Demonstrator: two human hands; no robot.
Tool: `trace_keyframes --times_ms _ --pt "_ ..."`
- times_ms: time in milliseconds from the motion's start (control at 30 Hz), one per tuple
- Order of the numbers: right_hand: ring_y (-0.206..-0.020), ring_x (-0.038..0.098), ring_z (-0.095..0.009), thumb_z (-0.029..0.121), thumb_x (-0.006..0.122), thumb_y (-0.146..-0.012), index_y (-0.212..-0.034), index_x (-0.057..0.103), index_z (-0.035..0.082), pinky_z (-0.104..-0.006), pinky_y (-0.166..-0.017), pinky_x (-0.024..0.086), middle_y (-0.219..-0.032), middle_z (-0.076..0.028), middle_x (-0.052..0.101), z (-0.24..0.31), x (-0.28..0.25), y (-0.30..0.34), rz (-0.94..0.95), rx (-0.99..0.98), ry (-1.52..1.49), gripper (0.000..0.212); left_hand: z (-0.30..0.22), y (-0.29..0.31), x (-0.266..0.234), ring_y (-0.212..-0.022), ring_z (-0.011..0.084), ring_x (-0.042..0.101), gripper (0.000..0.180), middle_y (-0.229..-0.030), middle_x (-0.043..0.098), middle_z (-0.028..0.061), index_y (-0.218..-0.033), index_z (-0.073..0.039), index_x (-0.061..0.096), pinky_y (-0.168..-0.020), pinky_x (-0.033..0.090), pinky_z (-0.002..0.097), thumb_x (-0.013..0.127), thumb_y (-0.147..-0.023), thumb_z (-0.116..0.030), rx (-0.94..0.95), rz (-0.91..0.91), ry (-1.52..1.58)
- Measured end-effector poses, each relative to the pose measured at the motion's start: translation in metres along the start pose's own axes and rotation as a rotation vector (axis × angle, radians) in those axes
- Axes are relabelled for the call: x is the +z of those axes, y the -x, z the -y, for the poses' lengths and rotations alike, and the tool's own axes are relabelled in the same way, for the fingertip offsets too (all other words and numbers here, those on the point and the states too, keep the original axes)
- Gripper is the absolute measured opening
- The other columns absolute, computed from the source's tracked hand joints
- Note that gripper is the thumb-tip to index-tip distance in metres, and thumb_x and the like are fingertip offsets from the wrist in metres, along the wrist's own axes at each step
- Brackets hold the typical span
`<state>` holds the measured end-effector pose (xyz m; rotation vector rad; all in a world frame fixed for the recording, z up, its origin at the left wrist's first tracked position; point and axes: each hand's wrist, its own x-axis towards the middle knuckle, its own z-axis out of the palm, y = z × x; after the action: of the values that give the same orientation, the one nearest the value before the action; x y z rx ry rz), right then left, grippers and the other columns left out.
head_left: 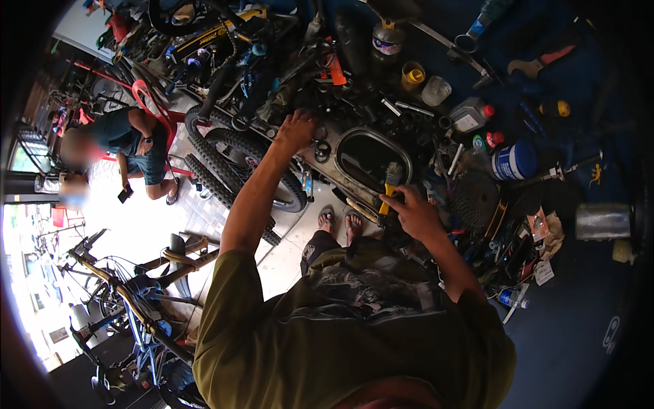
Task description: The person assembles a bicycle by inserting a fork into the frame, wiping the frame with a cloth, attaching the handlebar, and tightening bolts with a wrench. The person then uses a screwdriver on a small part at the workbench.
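My right hand (417, 217) is closed around the yellow handle of a paintbrush (386, 203), its bristles pointing up and away from me. The brush stands over the near right rim of an oval basin (338, 154) that holds dark liquid. My left hand (298, 129) lies on the cluttered bench left of the basin, fingers apart and bent downward; its fingertips blend into dark parts. Just right of that hand, two small round rings (322, 150) sit on the metal surface beside the basin.
Bottles, a blue-and-white tub (514, 161), a bike cassette (475, 198) and loose tools crowd the bench to the right. A yellow cup (412, 76) stands behind the basin. Bike tyres (211, 170) and a seated person (139, 140) are at left, with bike frames (129, 293) nearer me.
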<state>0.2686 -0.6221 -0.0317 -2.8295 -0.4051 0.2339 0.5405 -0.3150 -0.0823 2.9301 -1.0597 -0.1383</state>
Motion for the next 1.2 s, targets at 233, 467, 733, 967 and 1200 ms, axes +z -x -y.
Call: trace_keyframes --times_ms 233,467,733,967,1200 --pt "-0.119 0.062 -0.029 0.006 0.073 -0.085 -0.127 0.072 0.023 -0.0398 -0.093 0.057 -0.134 -0.009 0.054 -0.039 0.023 -0.021 -0.115 -0.277 -0.063 0.045 -0.009 -0.019 -0.004 -0.141 0.0346 0.044 0.052 -0.147 0.054 0.0097 -0.141 -0.025 0.062 -0.113 0.04 0.0541 0.07 -0.09 -0.033 -0.084 0.139 -0.044" --pt "-0.106 0.066 -0.028 0.008 0.077 -0.083 -0.118 0.075 0.018 -0.0398 -0.085 0.058 -0.12 -0.007 0.06 -0.053 0.0 -0.044 -0.16 -0.42 -0.167 0.036 -0.002 -0.02 0.008 -0.142 0.0357 0.043 0.063 -0.146 0.054 0.0116 -0.143 -0.022 0.057 -0.114 0.038 0.0569 0.077 -0.084 -0.03 -0.157 0.141 0.049" --pt "-0.086 0.069 -0.026 0.001 0.077 -0.077 -0.121 0.065 0.018 -0.0393 -0.076 0.057 -0.108 -0.004 0.067 -0.059 -0.039 -0.07 -0.2 -0.318 -0.438 0.048 -0.012 -0.009 0.004 -0.139 0.0296 0.046 0.067 -0.143 0.057 0.0037 -0.14 -0.023 0.061 -0.113 0.04 0.0519 0.082 -0.077 -0.03 -0.171 0.063 0.051" --pt "-0.097 0.07 -0.03 0.002 0.076 -0.085 -0.119 0.067 0.013 -0.0375 -0.08 0.057 -0.114 -0.008 0.069 -0.054 -0.038 -0.072 -0.152 -0.253 -0.538 0.037 -0.007 -0.007 0.015 -0.14 0.0285 0.044 0.062 -0.147 0.056 0.0023 -0.138 -0.021 0.063 -0.113 0.039 0.0533 0.08 -0.08 -0.037 -0.145 0.093 0.006" --pt "-0.092 0.071 -0.027 -0.002 0.073 -0.083 -0.122 0.067 0.015 -0.036 -0.073 0.057 -0.115 -0.006 0.07 -0.06 -0.037 -0.073 -0.204 -0.298 -0.517 0.043 -0.008 -0.019 0.013 -0.142 0.0293 0.042 0.056 -0.149 0.055 0.0026 -0.136 -0.019 0.065 -0.114 0.038 0.0559 0.075 -0.085 -0.037 -0.157 0.161 -0.002"
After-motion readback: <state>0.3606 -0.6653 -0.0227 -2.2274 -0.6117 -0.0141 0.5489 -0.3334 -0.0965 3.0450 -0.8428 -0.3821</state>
